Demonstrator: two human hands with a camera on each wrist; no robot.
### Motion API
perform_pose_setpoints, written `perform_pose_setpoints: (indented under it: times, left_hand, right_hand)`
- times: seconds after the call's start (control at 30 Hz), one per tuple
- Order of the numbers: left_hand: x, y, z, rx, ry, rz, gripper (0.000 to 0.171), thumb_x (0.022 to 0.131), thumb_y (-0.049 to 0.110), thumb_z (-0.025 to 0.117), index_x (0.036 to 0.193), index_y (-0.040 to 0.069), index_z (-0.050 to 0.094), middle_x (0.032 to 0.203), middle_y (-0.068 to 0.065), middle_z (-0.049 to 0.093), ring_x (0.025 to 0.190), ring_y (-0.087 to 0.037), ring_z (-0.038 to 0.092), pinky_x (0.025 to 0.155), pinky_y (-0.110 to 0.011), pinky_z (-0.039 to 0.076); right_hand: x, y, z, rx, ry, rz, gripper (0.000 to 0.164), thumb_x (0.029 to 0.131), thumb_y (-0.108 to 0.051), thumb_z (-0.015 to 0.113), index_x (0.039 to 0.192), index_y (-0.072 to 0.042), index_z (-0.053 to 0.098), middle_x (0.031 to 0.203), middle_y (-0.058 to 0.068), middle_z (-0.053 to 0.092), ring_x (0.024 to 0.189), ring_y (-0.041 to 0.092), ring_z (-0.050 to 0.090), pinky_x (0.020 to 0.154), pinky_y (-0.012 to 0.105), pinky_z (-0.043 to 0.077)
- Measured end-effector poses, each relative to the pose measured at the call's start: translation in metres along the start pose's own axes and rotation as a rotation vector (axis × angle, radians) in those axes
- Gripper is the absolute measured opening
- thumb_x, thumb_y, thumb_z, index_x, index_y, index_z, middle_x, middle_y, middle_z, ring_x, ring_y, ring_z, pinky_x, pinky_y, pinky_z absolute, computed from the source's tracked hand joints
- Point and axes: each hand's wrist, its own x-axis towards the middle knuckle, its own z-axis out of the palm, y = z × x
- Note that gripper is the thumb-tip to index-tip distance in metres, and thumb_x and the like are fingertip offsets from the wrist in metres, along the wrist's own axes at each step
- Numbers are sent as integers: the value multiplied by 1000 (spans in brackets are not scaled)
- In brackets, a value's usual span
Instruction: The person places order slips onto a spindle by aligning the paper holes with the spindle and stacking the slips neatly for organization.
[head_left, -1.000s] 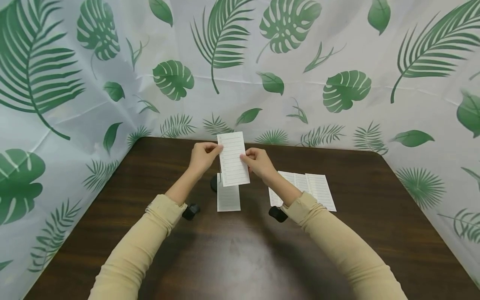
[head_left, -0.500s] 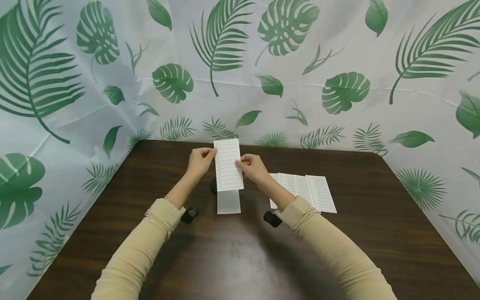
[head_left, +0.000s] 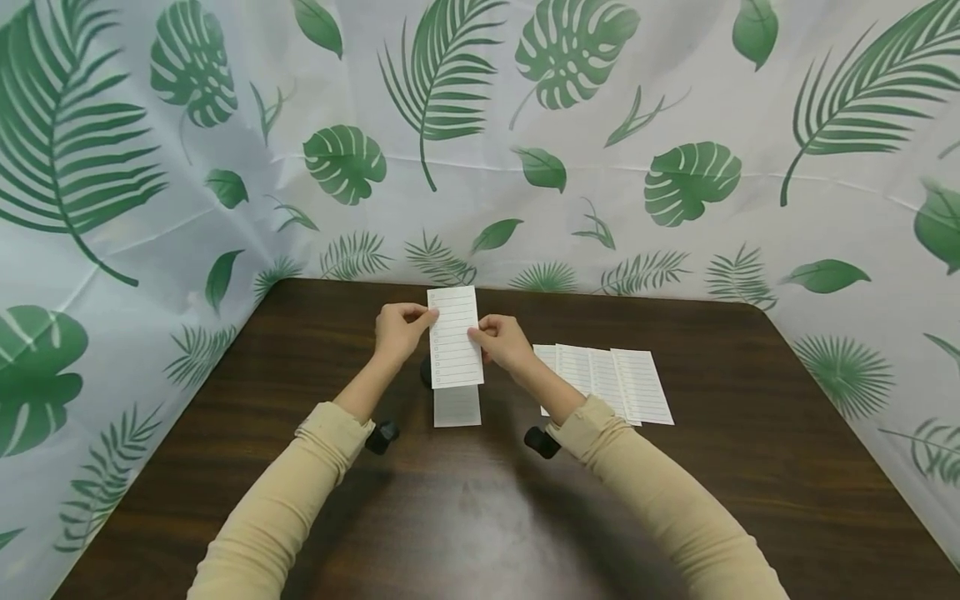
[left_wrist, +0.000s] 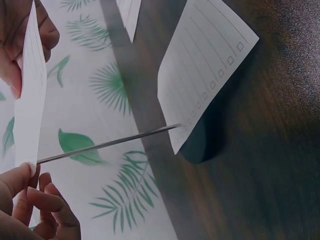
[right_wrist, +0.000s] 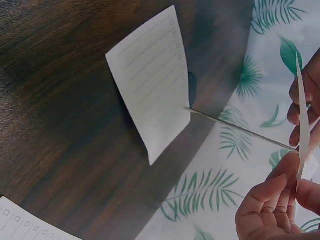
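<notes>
A lined checklist sheet point(head_left: 456, 337) is held upright above the table between my two hands. My left hand point(head_left: 400, 332) pinches its left edge with thumb and fingertips; my right hand point(head_left: 504, 343) pinches the right edge. Behind it stands a thin metal paper spike point(left_wrist: 107, 144) on a round black base point(left_wrist: 197, 149). The spike runs up to the held sheet, its top end right at the paper in both wrist views. Lower on the spike, a second checklist sheet point(right_wrist: 152, 85) is pierced near one end and hangs tilted above the table. The held sheet hides the spike in the head view.
Several more checklist sheets point(head_left: 641, 383) lie overlapping on the dark wooden table point(head_left: 480, 517), right of the spike. A white leaf-printed curtain point(head_left: 465, 208) rises behind the table's back edge. Black wrist cameras point(head_left: 542, 442) sit under both sleeves.
Both hands have lowered the held sheet and shifted it slightly left, so it stands straighter and covers more of the pierced sheet below. The spike, seen beside it earlier, is now behind it.
</notes>
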Motion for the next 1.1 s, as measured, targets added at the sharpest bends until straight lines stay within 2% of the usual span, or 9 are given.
perform_pose_setpoints:
  times: [0.13, 0.33, 0.5, 0.7, 0.9, 1.1]
  left_hand:
    - [-1, -2, 1, 9, 4, -10, 27, 88, 24, 67, 99, 0, 73, 100, -16, 71, 86, -26, 63, 61, -20, 44]
    - [-2, 1, 2, 25, 22, 8, 26, 87, 24, 67, 98, 2, 74, 95, -15, 72, 80, -24, 64, 57, -18, 43]
    - [1, 4, 3, 54, 37, 23, 25, 87, 25, 67, 97, 2, 74, 95, -15, 72, 83, -26, 65, 62, -25, 47]
    - [1, 4, 4, 73, 17, 55, 24, 89, 21, 64, 97, -1, 73, 95, -17, 71, 86, -28, 63, 72, -36, 51]
    - [1, 4, 4, 82, 19, 105, 24, 89, 19, 64, 97, -3, 72, 94, -19, 71, 83, -29, 63, 75, -41, 52]
    - [1, 2, 4, 66, 0, 69, 26, 89, 20, 64, 99, -3, 71, 97, -18, 70, 84, -29, 62, 72, -36, 51]
  right_hand:
    - [1, 3, 2, -5, 4, 29, 19, 94, -10, 56, 95, 8, 60, 61, -1, 58, 53, 10, 51, 49, 17, 44]
    - [1, 4, 2, 5, 7, 43, 19, 94, -10, 56, 95, 8, 61, 64, 1, 61, 55, 11, 53, 50, 17, 46]
    - [3, 1, 0, 16, 0, 30, 19, 94, -9, 55, 95, 9, 60, 62, -2, 58, 53, 7, 49, 50, 17, 45]
    - [4, -1, -2, 27, -14, 56, 19, 94, -9, 55, 95, 9, 59, 62, -3, 57, 54, 6, 48, 49, 17, 45]
    - [4, 0, -2, 27, -18, 55, 18, 94, -9, 55, 94, 9, 59, 62, -2, 58, 56, 9, 51, 50, 17, 46]
    - [5, 3, -2, 10, -33, 60, 18, 94, -9, 55, 94, 9, 59, 62, -2, 57, 56, 9, 51, 50, 17, 47]
